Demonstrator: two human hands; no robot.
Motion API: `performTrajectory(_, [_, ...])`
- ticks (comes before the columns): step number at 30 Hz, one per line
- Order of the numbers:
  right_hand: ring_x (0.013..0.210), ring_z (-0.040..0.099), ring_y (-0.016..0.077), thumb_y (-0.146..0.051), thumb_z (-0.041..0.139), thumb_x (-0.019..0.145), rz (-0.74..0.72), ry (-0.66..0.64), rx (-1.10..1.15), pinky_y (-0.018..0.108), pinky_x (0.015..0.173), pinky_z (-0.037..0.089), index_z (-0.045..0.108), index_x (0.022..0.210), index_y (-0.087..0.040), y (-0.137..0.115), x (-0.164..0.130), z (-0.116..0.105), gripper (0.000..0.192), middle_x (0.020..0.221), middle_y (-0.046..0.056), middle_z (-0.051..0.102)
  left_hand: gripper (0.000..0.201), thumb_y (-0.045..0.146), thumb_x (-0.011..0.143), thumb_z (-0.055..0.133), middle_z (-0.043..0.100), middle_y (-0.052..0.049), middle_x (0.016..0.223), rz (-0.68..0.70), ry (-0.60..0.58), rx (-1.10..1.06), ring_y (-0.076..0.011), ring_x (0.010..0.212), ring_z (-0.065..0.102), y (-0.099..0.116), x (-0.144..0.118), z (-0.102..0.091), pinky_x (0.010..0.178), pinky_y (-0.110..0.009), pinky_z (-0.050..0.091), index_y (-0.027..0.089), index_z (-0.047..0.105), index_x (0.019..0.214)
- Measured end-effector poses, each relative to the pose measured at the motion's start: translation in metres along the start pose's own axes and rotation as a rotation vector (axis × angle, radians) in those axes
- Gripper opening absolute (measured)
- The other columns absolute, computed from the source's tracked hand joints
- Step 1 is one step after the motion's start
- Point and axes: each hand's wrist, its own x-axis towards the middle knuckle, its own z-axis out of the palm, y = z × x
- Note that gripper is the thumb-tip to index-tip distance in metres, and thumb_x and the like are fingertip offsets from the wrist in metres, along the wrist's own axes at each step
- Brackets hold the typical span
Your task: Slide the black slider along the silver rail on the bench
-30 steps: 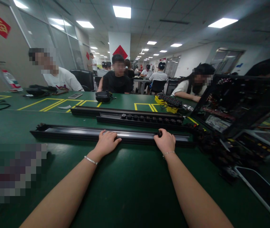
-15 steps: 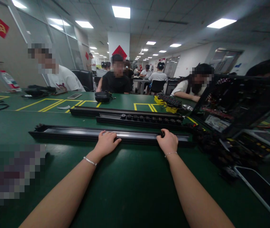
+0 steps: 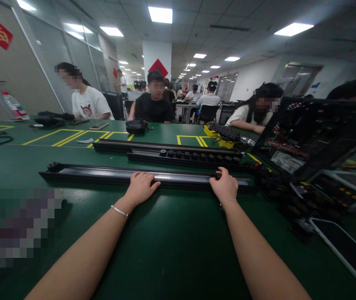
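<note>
The right hand [image 3: 226, 186] closes around a small black knob [image 3: 217, 176] that sits on the near rail [image 3: 103, 175], toward the rail's right end; the fingers curl over it, so most of the knob is hidden. The left hand [image 3: 141, 186] lies flat and open on the same rail near its middle, fingers spread along the shiny strip, pressing down and gripping nothing. Both wrists wear a thin bracelet.

The near rail is long and black with a silvery groove, and runs left to right across the green table [image 3: 171, 241], just beyond the hands. Farther off lie two more black rails: a short one [image 3: 184, 157] carrying a row of black knobs, and behind it a longer bare one [image 3: 118, 145]. To the right stands an open computer case [image 3: 315, 133], with a heap of dark parts near its foot, possibly cables or screws; the view there is too blurred to tell. A yellow box with a black power strip [image 3: 224, 133] sits at the far side. Other people sit along the far edge of the table.
</note>
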Motion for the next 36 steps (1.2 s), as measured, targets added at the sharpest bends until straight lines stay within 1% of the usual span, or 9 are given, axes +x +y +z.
performTrajectory(4, [0.103, 0.052, 0.0235, -0.028, 0.049, 0.070, 0.020, 0.008, -0.045, 0.042, 0.098, 0.025, 0.049, 0.119, -0.019, 0.004, 0.000, -0.002, 0.050, 0.107, 0.008, 0.062, 0.036, 0.049, 0.086, 0.036, 0.068, -0.006, 0.093, -0.003, 0.002, 0.005, -0.0221, 0.093, 0.057, 0.000, 0.000, 0.000, 0.095, -0.043, 0.029, 0.022, 0.058, 0.078])
performTrajectory(7, [0.110, 0.046, 0.0268, -0.036, 0.049, 0.070, 0.035, 0.028, -0.123, 0.045, 0.099, 0.025, 0.054, 0.114, -0.017, 0.007, -0.001, -0.004, 0.047, 0.111, 0.011, 0.059, 0.036, 0.049, 0.086, 0.036, 0.068, -0.006, 0.092, 0.001, 0.001, 0.019, -0.0222, 0.094, 0.057, 0.000, 0.000, 0.001, 0.094, -0.043, 0.029, 0.022, 0.058, 0.079])
performTrajectory(10, [0.110, 0.045, 0.0277, -0.041, 0.047, 0.071, 0.015, -0.001, -0.140, 0.044, 0.098, 0.026, 0.059, 0.106, -0.015, 0.011, -0.001, -0.005, 0.045, 0.109, 0.011, 0.060, 0.037, 0.050, 0.086, 0.036, 0.068, -0.006, 0.091, 0.003, -0.002, 0.027, -0.0225, 0.093, 0.057, 0.000, 0.001, 0.001, 0.094, -0.043, 0.030, 0.022, 0.058, 0.079])
performTrajectory(13, [0.108, 0.046, 0.0280, -0.042, 0.047, 0.071, 0.015, -0.005, -0.140, 0.043, 0.097, 0.028, 0.059, 0.106, -0.015, 0.014, 0.000, -0.004, 0.046, 0.108, 0.011, 0.060, 0.037, 0.050, 0.086, 0.035, 0.068, -0.006, 0.091, 0.009, 0.000, 0.027, -0.0226, 0.093, 0.057, 0.000, 0.001, 0.001, 0.093, -0.043, 0.030, 0.021, 0.058, 0.079])
performTrajectory(20, [0.108, 0.048, 0.0259, -0.039, 0.046, 0.074, -0.009, -0.020, -0.141, 0.039, 0.095, 0.030, 0.058, 0.107, -0.017, 0.016, -0.001, -0.007, 0.042, 0.109, 0.010, 0.060, 0.037, 0.050, 0.086, 0.035, 0.067, -0.006, 0.091, 0.008, 0.010, 0.013, -0.0223, 0.092, 0.056, -0.002, 0.000, 0.003, 0.093, -0.043, 0.029, 0.021, 0.058, 0.079])
performTrajectory(26, [0.106, 0.050, 0.0262, -0.036, 0.050, 0.073, 0.002, -0.001, -0.136, 0.039, 0.092, 0.033, 0.051, 0.119, -0.017, 0.016, 0.001, -0.011, 0.050, 0.110, 0.010, 0.060, 0.036, 0.049, 0.086, 0.036, 0.068, -0.005, 0.091, 0.000, 0.015, 0.014, -0.0222, 0.093, 0.056, -0.001, 0.000, 0.002, 0.093, -0.042, 0.030, 0.022, 0.058, 0.079])
performTrajectory(31, [0.100, 0.053, 0.0242, -0.029, 0.049, 0.073, 0.019, -0.006, -0.099, 0.037, 0.089, 0.035, 0.052, 0.119, -0.018, 0.022, 0.006, -0.014, 0.047, 0.105, 0.008, 0.063, 0.036, 0.050, 0.086, 0.035, 0.068, -0.005, 0.092, -0.001, -0.003, 0.031, -0.0219, 0.094, 0.056, -0.001, 0.000, 0.003, 0.093, -0.042, 0.030, 0.022, 0.056, 0.079])
performTrajectory(34, [0.100, 0.053, 0.0243, -0.029, 0.048, 0.073, 0.012, -0.009, -0.100, 0.037, 0.089, 0.035, 0.054, 0.116, -0.019, 0.026, 0.007, -0.014, 0.045, 0.102, 0.008, 0.063, 0.036, 0.050, 0.086, 0.035, 0.068, -0.006, 0.093, 0.006, 0.005, 0.030, -0.0224, 0.094, 0.056, -0.002, 0.000, 0.003, 0.093, -0.043, 0.030, 0.022, 0.057, 0.079])
performTrajectory(36, [0.101, 0.053, 0.0244, -0.030, 0.048, 0.072, 0.005, 0.010, -0.114, 0.038, 0.092, 0.033, 0.055, 0.114, -0.018, 0.027, 0.007, -0.014, 0.044, 0.103, 0.009, 0.063, 0.036, 0.050, 0.086, 0.035, 0.067, -0.006, 0.092, 0.004, 0.010, 0.027, -0.0229, 0.094, 0.057, -0.001, -0.001, 0.002, 0.093, -0.043, 0.030, 0.022, 0.057, 0.079])
